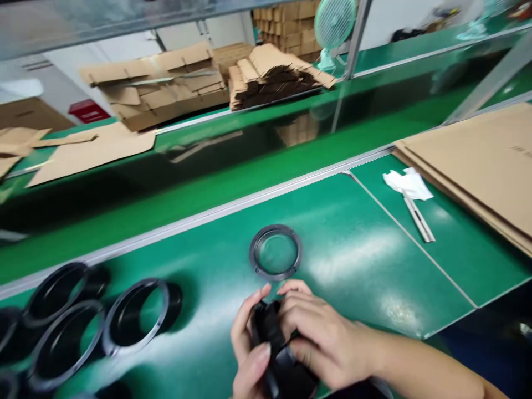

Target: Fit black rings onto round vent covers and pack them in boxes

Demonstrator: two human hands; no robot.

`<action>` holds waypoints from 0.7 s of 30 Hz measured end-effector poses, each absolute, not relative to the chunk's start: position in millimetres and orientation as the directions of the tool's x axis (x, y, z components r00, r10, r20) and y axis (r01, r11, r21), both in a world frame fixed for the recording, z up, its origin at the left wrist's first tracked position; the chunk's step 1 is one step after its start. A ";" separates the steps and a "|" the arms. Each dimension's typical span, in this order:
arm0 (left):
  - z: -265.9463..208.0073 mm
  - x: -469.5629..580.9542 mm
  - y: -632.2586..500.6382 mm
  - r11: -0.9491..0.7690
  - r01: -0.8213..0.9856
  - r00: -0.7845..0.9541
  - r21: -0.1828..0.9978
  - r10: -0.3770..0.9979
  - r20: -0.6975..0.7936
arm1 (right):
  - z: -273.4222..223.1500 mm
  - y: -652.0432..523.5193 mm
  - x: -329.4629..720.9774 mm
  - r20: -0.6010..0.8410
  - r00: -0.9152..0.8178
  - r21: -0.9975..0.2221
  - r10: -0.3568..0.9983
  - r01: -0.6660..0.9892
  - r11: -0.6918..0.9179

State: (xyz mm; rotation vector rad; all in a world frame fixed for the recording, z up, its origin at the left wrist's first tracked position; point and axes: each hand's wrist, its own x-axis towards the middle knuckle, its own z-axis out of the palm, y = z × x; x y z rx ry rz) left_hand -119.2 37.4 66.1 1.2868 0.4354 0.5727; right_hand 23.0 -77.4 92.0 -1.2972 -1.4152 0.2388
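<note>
At the lower middle of the head view, a black plastic part is held between both hands; its full shape is blurred and partly covered. My left hand grips its left side, thumb on the near face and fingers round the back. From the right, my right hand closes over its upper side with bent fingers. Just beyond the fingertips a flat dark ring lies on the green table. Several black ring-flanged tubes stand to the left, apart from my hands.
A utility knife lies beside a crumpled white tissue at the right. Stacked cardboard sheets cover the far right. Across a green conveyor belt are piles of folded cardboard and a mint-green fan.
</note>
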 end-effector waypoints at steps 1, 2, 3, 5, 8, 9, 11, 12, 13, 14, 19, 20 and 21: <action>67.5 -117.2 34.7 0.091 -0.227 0.803 0.970 0.580 0.134 | 92.7 -78.6 22.2 0.559 0.263 -0.769 0.786 0.520 0.373; 68.4 -115.2 32.9 0.003 -0.294 0.812 0.956 0.528 0.248 | 92.0 -79.4 20.8 0.543 0.278 -0.788 0.793 0.494 0.367; 68.8 -113.3 31.9 -0.060 -0.346 0.816 0.936 0.473 0.332 | 90.6 -80.0 19.2 0.520 0.302 -0.810 0.799 0.472 0.348; 69.2 -110.0 32.1 -0.035 -0.408 0.839 0.912 0.379 0.390 | 87.3 -81.6 16.0 0.468 0.363 -0.848 0.806 0.441 0.294; 69.8 -105.3 36.0 0.265 -0.430 0.892 0.863 0.274 0.360 | 83.8 -84.3 14.1 0.459 0.411 -0.857 0.788 0.439 0.271; 69.9 -103.9 37.6 0.352 -0.434 0.898 0.829 0.248 0.364 | 83.2 -85.0 14.0 0.476 0.409 -0.847 0.779 0.452 0.280; 69.1 -101.7 40.3 0.458 -0.425 0.905 0.781 0.226 0.360 | 82.8 -85.8 13.6 0.509 0.402 -0.822 0.761 0.489 0.291; 68.3 -101.0 41.1 0.491 -0.413 0.911 0.767 0.224 0.347 | 83.0 -85.8 13.4 0.520 0.404 -0.812 0.753 0.507 0.288; 67.2 -100.6 41.4 0.512 -0.399 0.917 0.760 0.226 0.329 | 83.3 -85.7 13.2 0.527 0.410 -0.805 0.745 0.521 0.283; 66.0 -100.6 41.2 0.525 -0.387 0.922 0.758 0.233 0.310 | 83.8 -85.5 13.1 0.532 0.418 -0.801 0.737 0.530 0.278; 62.7 -102.6 37.9 0.480 -0.376 0.925 0.792 0.240 0.294 | 85.8 -82.9 14.2 0.516 0.473 -0.815 0.714 0.527 0.240; 63.1 -103.1 38.2 0.462 -0.375 0.925 0.804 0.251 0.287 | 86.4 -82.2 14.2 0.504 0.487 -0.824 0.713 0.519 0.229; 63.5 -103.6 39.4 0.463 -0.359 0.928 0.811 0.273 0.255 | 87.3 -81.4 13.9 0.491 0.501 -0.834 0.713 0.506 0.219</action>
